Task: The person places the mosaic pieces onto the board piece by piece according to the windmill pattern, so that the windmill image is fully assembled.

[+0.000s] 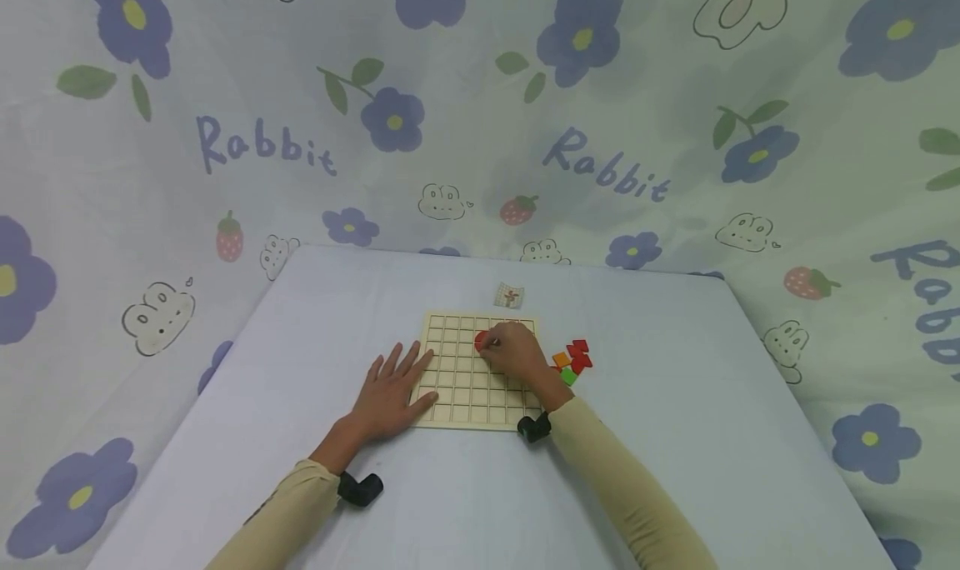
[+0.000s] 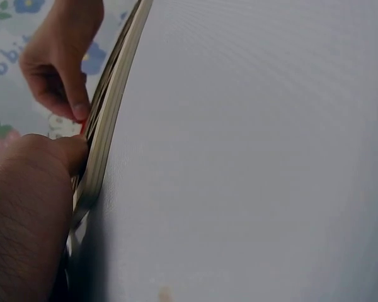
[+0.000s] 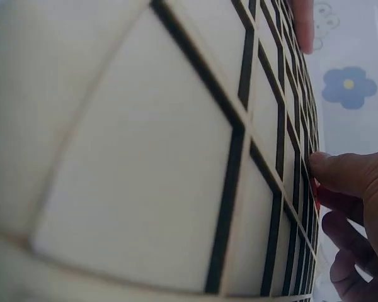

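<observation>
A square wooden grid board [image 1: 450, 395] lies on the table. Over its upper middle, my right hand [image 1: 517, 353] pinches a small red tile [image 1: 480, 339] between thumb and fingers, right at the grid cells. Red also shows at the right hand's fingertips [image 2: 80, 112] in the left wrist view. My left hand [image 1: 390, 391] is spread flat at the board's left edge, with thumb and fingertips on the rim. The right wrist view shows the board's grid close up and the right hand [image 3: 359, 201] at its far side.
Right of the board lies a loose cluster of red tiles [image 1: 580, 360], an orange tile [image 1: 562, 359] and a green tile [image 1: 569, 376]. A small printed card [image 1: 509, 295] sits behind the board. Patterned cloth [image 1: 465, 137] hangs behind the white table [image 1: 337, 303].
</observation>
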Motion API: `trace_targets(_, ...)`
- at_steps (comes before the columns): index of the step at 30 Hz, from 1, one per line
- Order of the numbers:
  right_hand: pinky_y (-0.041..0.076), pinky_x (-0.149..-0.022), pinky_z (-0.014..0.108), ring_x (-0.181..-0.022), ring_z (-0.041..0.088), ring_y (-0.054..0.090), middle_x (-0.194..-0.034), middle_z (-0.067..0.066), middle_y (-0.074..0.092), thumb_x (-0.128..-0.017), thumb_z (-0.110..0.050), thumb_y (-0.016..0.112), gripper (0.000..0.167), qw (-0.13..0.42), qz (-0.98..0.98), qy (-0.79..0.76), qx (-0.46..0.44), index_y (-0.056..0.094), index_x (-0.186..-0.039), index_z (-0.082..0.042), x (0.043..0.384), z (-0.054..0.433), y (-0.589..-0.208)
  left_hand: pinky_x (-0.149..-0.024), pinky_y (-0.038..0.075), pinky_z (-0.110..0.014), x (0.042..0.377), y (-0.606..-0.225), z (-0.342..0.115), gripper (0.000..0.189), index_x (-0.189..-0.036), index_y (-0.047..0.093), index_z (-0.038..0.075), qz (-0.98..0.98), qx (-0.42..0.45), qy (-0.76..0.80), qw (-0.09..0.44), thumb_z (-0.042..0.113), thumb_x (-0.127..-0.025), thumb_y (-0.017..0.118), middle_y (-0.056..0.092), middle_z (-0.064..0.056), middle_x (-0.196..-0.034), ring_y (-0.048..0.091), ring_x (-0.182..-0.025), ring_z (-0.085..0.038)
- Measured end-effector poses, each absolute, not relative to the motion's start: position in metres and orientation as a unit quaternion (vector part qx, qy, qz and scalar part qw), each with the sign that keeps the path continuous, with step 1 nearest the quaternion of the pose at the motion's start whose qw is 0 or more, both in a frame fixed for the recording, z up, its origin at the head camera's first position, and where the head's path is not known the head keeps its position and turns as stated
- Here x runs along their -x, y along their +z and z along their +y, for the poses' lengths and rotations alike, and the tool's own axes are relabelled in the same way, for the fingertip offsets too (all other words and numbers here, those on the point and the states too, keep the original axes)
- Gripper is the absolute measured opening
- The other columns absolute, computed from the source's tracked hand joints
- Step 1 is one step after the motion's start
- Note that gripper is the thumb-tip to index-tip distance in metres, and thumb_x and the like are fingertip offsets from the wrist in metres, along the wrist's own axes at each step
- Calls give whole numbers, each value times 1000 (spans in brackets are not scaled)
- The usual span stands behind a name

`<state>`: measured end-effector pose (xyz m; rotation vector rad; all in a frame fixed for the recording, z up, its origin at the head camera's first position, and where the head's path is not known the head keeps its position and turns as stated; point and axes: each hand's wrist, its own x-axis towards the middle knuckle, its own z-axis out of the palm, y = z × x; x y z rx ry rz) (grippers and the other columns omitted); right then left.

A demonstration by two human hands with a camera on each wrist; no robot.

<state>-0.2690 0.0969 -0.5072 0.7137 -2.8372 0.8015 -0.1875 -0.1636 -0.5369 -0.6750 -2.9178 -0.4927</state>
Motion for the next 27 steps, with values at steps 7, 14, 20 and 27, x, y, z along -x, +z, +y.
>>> trace_targets(7, 52, -72, 29, -80, 9, 60, -87, -7, 67, -87, -19, 77, 5, 45, -937, 270, -217, 76, -82, -17, 268, 97, -506, -112, 10, -63, 187, -537, -163, 76, -156, 30, 13, -961, 219, -161, 52, 57, -97, 48, 22, -13, -161, 13, -146, -40)
trace_targets(14, 51, -68, 30, -80, 11, 60, -93, -6, 68, -89, -23, 75, 11, 37, -943, 280, -175, 76, -98, -16, 263, 113, -504, -112, 9, -62, 188, -539, -162, 76, -156, 29, 14, -961, 220, -160, 50, 58, -97, 47, 20, -12, -161, 12, -147, -39)
trace_targets(20, 49, -63, 30, -79, 13, 60, -96, -2, 68, -90, -22, 73, 17, 40, -948, 275, -154, 75, -105, -14, 260, 141, -498, -113, 9, -60, 188, -538, -162, 76, -156, 29, 15, -964, 213, -155, 41, 58, -97, 47, 20, -11, -161, 10, -147, -38)
trace_targets(27, 50, -63, 36, -79, 19, 59, -92, 2, 63, -91, -26, 70, 21, 58, -970, 217, -94, 74, -106, -11, 256, 179, -497, -113, 9, -60, 188, -538, -163, 75, -156, 31, 14, -963, 213, -156, 47, 58, -96, 48, 20, -12, -161, 12, -147, -39)
